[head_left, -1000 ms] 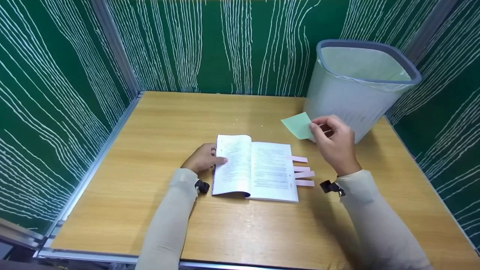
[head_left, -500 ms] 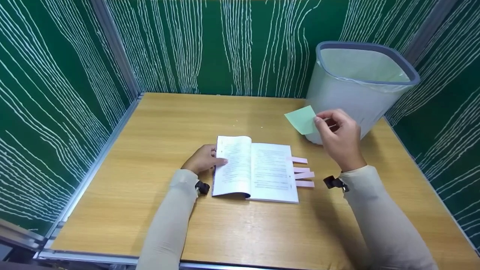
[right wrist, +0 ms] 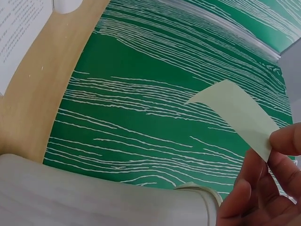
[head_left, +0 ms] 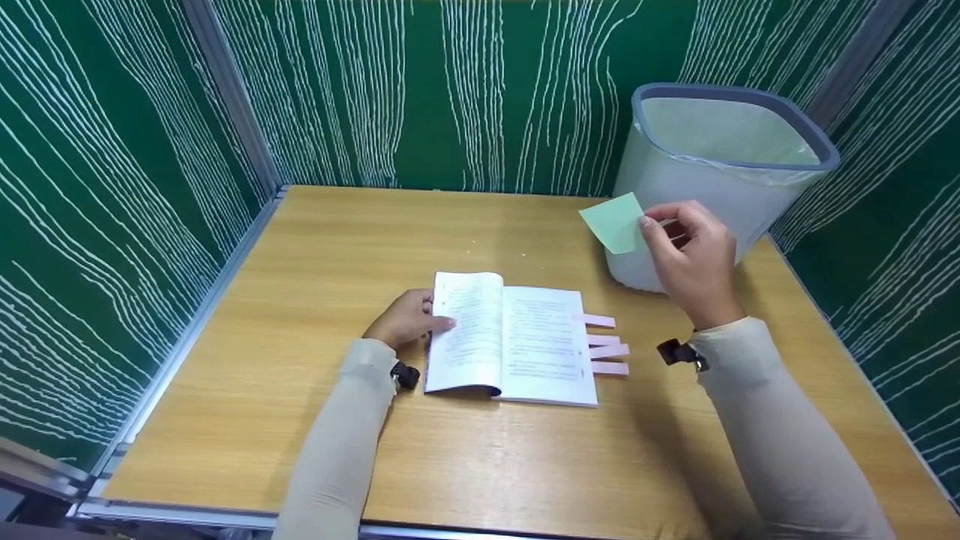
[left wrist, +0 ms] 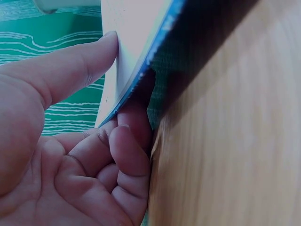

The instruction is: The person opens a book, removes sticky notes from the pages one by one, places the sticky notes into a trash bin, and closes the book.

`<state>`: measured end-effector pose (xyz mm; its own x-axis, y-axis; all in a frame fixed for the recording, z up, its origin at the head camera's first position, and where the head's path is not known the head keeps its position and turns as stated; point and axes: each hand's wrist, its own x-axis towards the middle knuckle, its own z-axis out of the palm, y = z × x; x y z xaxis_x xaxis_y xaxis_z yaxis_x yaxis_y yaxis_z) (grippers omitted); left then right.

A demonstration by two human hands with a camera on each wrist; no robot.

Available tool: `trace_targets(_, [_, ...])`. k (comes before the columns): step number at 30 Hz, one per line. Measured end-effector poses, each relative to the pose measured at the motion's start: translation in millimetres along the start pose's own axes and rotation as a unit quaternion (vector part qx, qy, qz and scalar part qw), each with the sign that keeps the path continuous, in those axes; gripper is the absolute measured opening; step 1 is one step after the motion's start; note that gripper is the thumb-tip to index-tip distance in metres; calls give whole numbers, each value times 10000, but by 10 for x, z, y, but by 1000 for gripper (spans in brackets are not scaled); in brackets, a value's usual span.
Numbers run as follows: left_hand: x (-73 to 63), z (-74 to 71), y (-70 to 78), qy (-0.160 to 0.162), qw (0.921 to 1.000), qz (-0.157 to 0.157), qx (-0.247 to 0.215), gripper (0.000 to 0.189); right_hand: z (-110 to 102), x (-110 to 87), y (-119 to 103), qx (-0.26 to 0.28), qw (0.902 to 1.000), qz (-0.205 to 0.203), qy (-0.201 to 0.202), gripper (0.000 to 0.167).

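An open book (head_left: 540,352) with printed pages lies on the wooden table. My left hand (head_left: 405,321) grips its left side, thumb on the page and fingers under the cover; in the left wrist view the thumb (left wrist: 80,66) presses the page edge above the blue-edged cover (left wrist: 164,33). Several pink sticky tabs (head_left: 609,350) stick out from the book's right edge. My right hand (head_left: 694,259) pinches a green sticky note (head_left: 615,223) by its corner between thumb and fingers, in front of the bin. In the right wrist view, the note (right wrist: 240,113) curls at its free end.
A light-coloured bin (head_left: 675,180) with a grey rim and a plastic liner stands at the table's back right. Green panels (head_left: 420,90) with white wavy lines enclose the table (head_left: 360,232) on the back and sides. Tiny white bits lie behind the book.
My right hand has moved up and to the right, toward the bin, carrying the green sticky note. The left hand and the book stay in place.
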<state>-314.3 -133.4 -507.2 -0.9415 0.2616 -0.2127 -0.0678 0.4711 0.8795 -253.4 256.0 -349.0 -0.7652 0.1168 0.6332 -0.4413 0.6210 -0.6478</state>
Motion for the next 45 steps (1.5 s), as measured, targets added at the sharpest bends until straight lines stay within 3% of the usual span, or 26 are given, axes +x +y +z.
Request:
trace_targets(9, [4,6,-16,11,10000,20,-25,35,-75,80,-23,-205,9997,158,-8,31])
trace_targets(19, [9,-13,-15,-47,9999,152,-40,34,-178,223,-103,-418,9988,-101,247,33])
trace_targets(33, [8,-4,-1,-22,10000,70,0,35,-293,366,-119,-486,9972,-253,518,28])
trace_targets(45, [-11,-20,-3,5,9999,-36,97,37,-373,460,-326,-587,9963,233,576,30])
